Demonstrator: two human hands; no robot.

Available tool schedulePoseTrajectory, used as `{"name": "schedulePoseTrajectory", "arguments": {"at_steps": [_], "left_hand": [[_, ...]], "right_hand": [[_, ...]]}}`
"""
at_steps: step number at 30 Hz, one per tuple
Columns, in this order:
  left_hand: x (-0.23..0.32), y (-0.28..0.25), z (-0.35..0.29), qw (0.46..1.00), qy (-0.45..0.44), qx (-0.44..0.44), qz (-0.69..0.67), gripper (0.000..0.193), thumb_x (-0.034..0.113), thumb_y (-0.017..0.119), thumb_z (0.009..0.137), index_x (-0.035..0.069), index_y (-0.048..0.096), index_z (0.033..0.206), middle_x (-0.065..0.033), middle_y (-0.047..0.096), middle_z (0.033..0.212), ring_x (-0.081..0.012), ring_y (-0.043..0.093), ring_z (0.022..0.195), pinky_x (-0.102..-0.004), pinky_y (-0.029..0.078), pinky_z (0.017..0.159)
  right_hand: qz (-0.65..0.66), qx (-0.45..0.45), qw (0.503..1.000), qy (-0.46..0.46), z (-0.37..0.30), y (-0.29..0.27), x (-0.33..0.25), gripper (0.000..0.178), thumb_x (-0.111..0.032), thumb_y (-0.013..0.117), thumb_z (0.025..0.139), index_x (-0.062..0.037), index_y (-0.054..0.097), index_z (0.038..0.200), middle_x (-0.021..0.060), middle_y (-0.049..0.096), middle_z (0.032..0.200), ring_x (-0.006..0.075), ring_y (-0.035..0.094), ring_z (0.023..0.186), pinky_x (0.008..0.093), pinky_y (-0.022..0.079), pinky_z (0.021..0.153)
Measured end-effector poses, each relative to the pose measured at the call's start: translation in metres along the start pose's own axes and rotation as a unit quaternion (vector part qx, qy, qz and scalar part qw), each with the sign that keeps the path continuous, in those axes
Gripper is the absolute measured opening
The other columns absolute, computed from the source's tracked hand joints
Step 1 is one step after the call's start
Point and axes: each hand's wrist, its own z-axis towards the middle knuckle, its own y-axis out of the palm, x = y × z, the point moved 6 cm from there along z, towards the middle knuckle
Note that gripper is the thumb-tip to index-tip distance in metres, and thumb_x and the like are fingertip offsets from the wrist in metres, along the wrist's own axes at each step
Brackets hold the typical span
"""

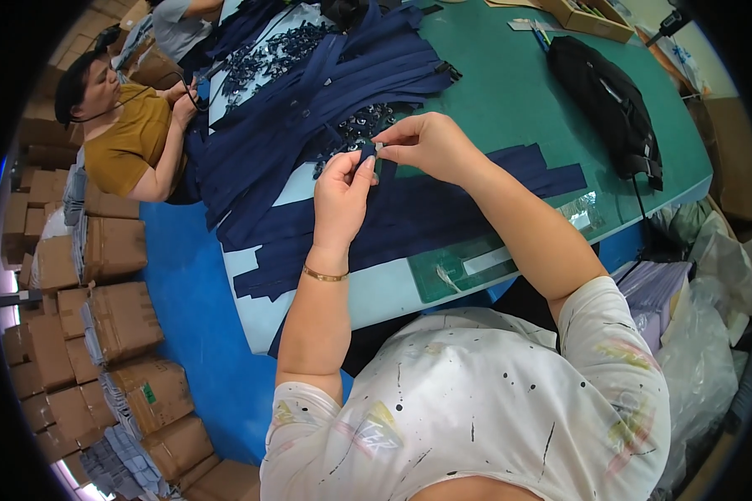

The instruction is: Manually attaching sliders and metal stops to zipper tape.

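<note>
Over the table, my left hand (342,199) pinches the end of a navy fabric strip (368,152) between thumb and fingers. My right hand (433,149) comes in from the right, its thumb and forefinger closed on a small pale metal piece (379,148) at that strip's end. The exact kind of that piece is too small to make out. Beneath my hands lie more navy strips (443,210), spread lengthwise. Just beyond is a heap of small dark pieces with shiny metal parts (366,123).
A large pile of navy strips (284,125) covers the table's left side, with more small metal pieces (271,58) behind it. A black bag (602,104) lies at right on the green mat (493,79). A co-worker (134,134) handles something at left. Cardboard boxes (125,321) are stacked beyond.
</note>
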Motion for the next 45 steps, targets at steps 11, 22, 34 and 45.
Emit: {"name": "schedulePoseTrajectory", "arguments": {"at_steps": [11, 22, 34, 45], "left_hand": [[0.003, 0.005, -0.003, 0.999, -0.025, -0.018, -0.011, 0.015, 0.012, 0.060, 0.091, -0.001, 0.063, 0.098, 0.0022, 0.059, 0.083, -0.0029, 0.049, 0.073, -0.0166, 0.040, 0.068], [-0.008, 0.000, -0.002, 0.997, -0.063, -0.036, -0.033, 0.011, 0.011, 0.064, 0.088, 0.001, 0.067, 0.090, 0.0080, 0.056, 0.076, -0.0003, 0.042, 0.068, -0.0165, 0.032, 0.060], [-0.003, 0.002, -0.006, 1.000, -0.027, 0.001, -0.016, 0.017, 0.015, 0.063, 0.089, 0.000, 0.063, 0.080, 0.0095, 0.045, 0.064, -0.0018, 0.034, 0.060, -0.0205, 0.028, 0.052], [-0.003, 0.001, -0.004, 1.000, -0.007, -0.002, 0.024, 0.019, 0.015, 0.063, 0.089, -0.001, 0.063, 0.079, 0.0083, 0.044, 0.063, -0.0029, 0.033, 0.060, -0.0211, 0.028, 0.052]], "right_hand": [[0.027, -0.008, 1.000, 0.007, 0.002, -0.001, 0.003, 0.021, -0.010, 0.071, 0.080, 0.0002, 0.070, 0.097, 0.0071, 0.069, 0.083, 0.0100, 0.063, 0.076, 0.0226, 0.051, 0.069], [0.049, -0.017, 0.998, -0.020, 0.002, 0.002, -0.002, 0.020, -0.008, 0.071, 0.079, -0.0030, 0.071, 0.099, 0.0056, 0.069, 0.084, 0.0083, 0.063, 0.075, 0.0216, 0.051, 0.069], [-0.016, -0.003, 0.998, -0.068, -0.004, 0.001, -0.010, 0.019, -0.010, 0.072, 0.079, -0.0038, 0.071, 0.098, 0.0067, 0.069, 0.081, 0.0093, 0.062, 0.072, 0.0226, 0.050, 0.065], [0.024, 0.002, 0.995, -0.092, -0.002, 0.001, -0.008, 0.017, -0.015, 0.071, 0.075, -0.0026, 0.071, 0.087, 0.0094, 0.069, 0.077, 0.0163, 0.066, 0.068, 0.0257, 0.050, 0.064]]}}
